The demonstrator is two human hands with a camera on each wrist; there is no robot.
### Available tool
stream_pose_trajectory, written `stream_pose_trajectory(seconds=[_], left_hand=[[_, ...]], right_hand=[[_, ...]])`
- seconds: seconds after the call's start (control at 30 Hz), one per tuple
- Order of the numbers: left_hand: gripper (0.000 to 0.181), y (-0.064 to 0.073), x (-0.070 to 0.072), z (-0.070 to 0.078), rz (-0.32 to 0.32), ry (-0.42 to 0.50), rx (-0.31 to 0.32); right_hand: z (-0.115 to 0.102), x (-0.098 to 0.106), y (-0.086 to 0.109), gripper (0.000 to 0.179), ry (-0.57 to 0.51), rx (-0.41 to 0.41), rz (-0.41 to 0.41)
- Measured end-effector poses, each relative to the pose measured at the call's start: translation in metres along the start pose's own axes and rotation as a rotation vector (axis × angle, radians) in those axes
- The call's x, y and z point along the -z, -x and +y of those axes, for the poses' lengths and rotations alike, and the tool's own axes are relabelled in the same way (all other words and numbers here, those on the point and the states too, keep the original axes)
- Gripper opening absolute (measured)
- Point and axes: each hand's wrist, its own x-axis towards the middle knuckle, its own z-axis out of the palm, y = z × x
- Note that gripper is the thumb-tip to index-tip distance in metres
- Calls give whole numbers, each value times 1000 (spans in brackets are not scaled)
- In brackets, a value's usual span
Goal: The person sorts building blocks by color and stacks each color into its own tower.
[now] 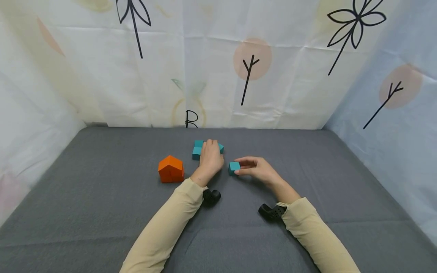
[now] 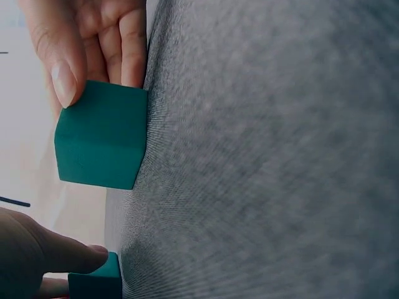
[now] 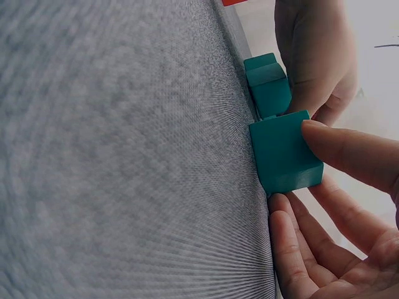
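- The right hand (image 1: 259, 169) pinches a teal cube (image 1: 234, 167) between thumb and fingers, with the cube's base resting on the grey tabletop (image 1: 102, 212). Judging by this low, sideways grip, the cube can be slid along the surface rather than lifted.
- In the right wrist view the fingertips (image 3: 336, 146) press the cube's side while its bottom face lies flat on the cloth.
- The left hand (image 1: 209, 157) lies palm down over a cluster of teal blocks (image 1: 197, 148), its fingers curled over the top. It seems to steady them so they do not shift.
- The cube sits just right of the left hand and near the cluster, but apart from it.
- The cube is a plain, matte teal with sharp edges and flat faces, and it matches the cluster's colour.
- An orange house-shaped block (image 1: 170, 169) stands alone to the left, touched by neither hand.
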Motion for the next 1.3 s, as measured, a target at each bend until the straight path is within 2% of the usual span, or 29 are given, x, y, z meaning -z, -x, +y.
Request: stream_pose_trajectory(seconds=[0.1,0.23,0.53,0.67,0.87,0.97,1.07,1.3], left_hand=[[34,0,-1,-1,25,-37,-15],[25,0,-2,-1,50,-24,-21],[27,3,0,0,45,115,13],[29,3,1,0,57,153,6],[33,8,5,2,71,281,-1],[37,11,7,4,83,316,-19],[40,14,9,5,73,330,-27],[35,25,14,8,22,378,10]], right_hand=[[0,-1,0,47,-3,7,-1],[1,-1,-1,46,1,15,-1],[2,-1,0,46,10,18,-1],[3,-1,0,46,3,17,-5],[3,0,0,46,3,17,-8],[2,0,0,46,1,16,-12],[3,1,0,46,3,19,-11],[2,1,0,47,-3,11,-10]])
